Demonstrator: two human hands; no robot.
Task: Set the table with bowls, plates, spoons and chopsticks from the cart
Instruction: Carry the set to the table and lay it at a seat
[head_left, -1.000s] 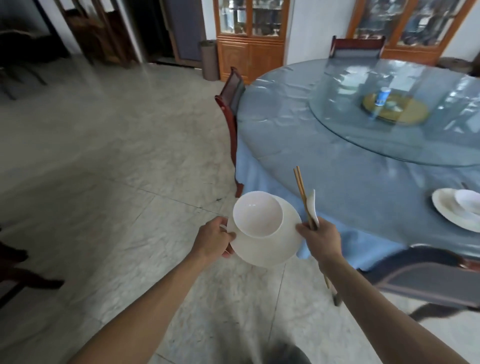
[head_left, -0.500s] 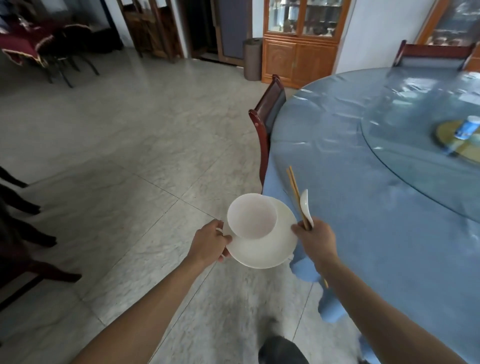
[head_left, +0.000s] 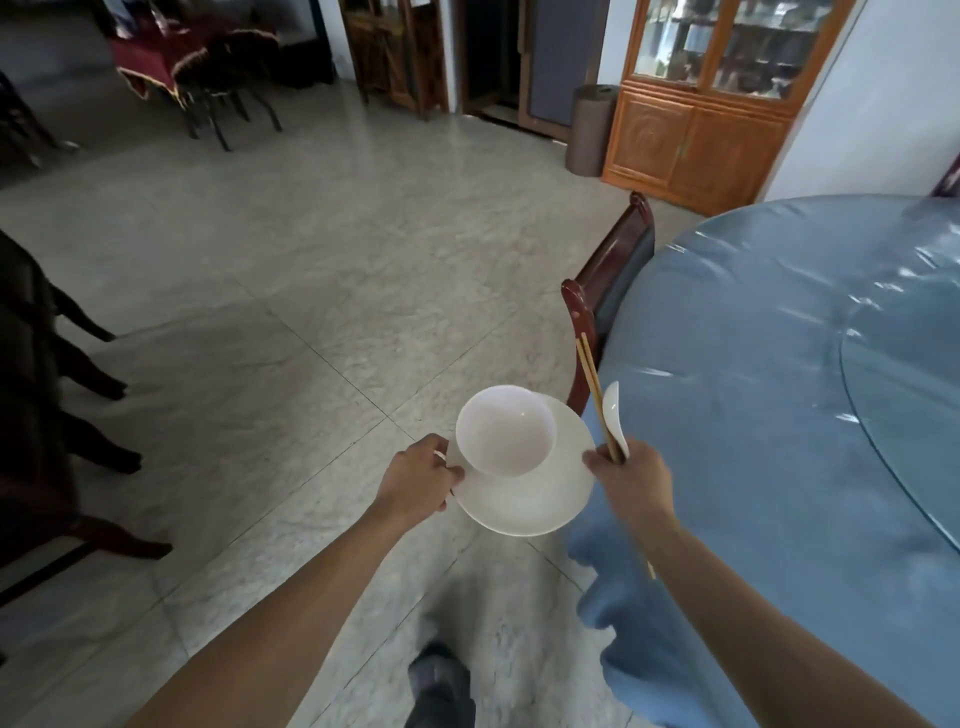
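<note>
A white plate (head_left: 524, 504) is carried in the air at the middle of the view, with a white bowl (head_left: 505, 430) sitting on it, tilted slightly. My left hand (head_left: 418, 480) grips the plate's left rim. My right hand (head_left: 635, 480) holds a pair of wooden chopsticks (head_left: 595, 387) and a white spoon (head_left: 614, 415), both pointing up and away, and it touches the plate's right rim. The round table (head_left: 769, 415) with its blue cloth lies just to the right of both hands.
A red wooden chair (head_left: 602, 301) stands tucked against the table's left edge, just beyond the plate. A glass turntable (head_left: 904, 431) covers the table's right part. Dark chair legs (head_left: 78, 395) stand at the left. A wooden cabinet (head_left: 701, 140) and a bin (head_left: 589, 130) stand at the back. My shoe (head_left: 439, 686) shows below.
The view has swung left while walking along the table; the set place with plate and bowl has left the frame. Both hands keep the same hold on the plate, chopsticks and spoon.
</note>
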